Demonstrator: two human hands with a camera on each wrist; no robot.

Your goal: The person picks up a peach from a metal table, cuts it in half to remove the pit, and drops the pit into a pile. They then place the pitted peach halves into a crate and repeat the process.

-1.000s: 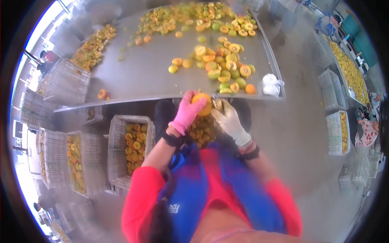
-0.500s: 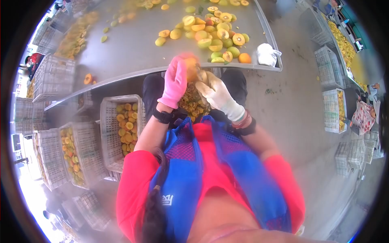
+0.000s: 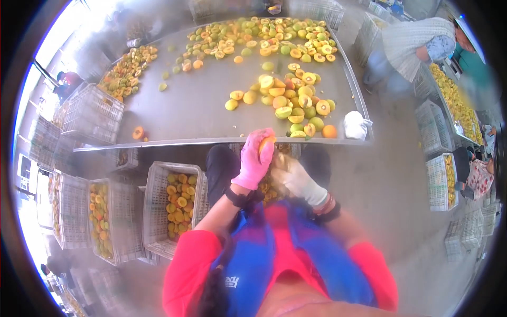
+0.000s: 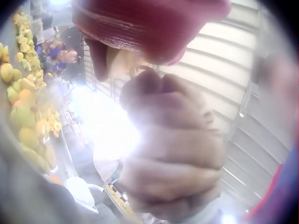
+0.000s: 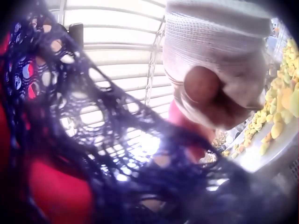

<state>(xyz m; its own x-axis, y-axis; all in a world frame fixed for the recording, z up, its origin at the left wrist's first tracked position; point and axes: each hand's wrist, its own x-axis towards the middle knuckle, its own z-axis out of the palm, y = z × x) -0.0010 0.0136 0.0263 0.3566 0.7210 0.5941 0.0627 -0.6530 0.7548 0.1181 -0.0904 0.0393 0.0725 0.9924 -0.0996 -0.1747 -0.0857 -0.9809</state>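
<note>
My left hand, in a pink glove, holds a yellow-orange peach in front of the table's near edge. Its fingers cover most of the fruit. Close beside it, my right hand in a whitish glove is curled into a fist. The left wrist view shows the fist just below the peach, with a thin dark curved piece at the knuckles. A round brown end pokes out of the fist in the right wrist view, like the handle of a small tool; its working end is hidden.
Cut peaches lie heaped on the metal table, beside a white bundle. Left of my legs stands a crate of peach halves, with more crates beyond. A person stands at the upper right.
The pink-gloved hand has turned, so its fingers now hide more of the peach. The right fist stays beside it. The head view dipped, then rose again; a person now shows at upper right.
</note>
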